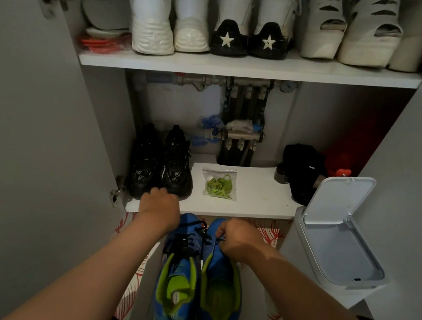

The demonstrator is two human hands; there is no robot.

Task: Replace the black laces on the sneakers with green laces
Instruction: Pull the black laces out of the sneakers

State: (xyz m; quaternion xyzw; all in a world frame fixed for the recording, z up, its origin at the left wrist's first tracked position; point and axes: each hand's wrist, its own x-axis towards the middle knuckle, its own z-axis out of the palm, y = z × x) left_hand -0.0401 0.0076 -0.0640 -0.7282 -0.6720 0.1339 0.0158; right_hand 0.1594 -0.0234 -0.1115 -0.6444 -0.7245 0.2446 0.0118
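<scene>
**Handling the black laces [185, 240]**

Light, limp cord. Your right hand [239, 241] pinches it at the right sneaker [219, 301] toe end; pull close to each eyelet. Whether your left hand [161, 206] holds anything: cannot tell. Bagged green laces [219, 186]: shelf [259, 196], 12 o'clock.

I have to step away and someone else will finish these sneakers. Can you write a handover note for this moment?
Left hand: knuckles up at the shelf edge, fingers curled; its grip is hidden.
Right hand: pinches the black lace on the right-side sneaker.
The left-side sneaker is laced in black.
The green laces lie bagged on the shelf.
Done: nothing green threaded.
Left: pull out both black laces, then thread green.
</scene>
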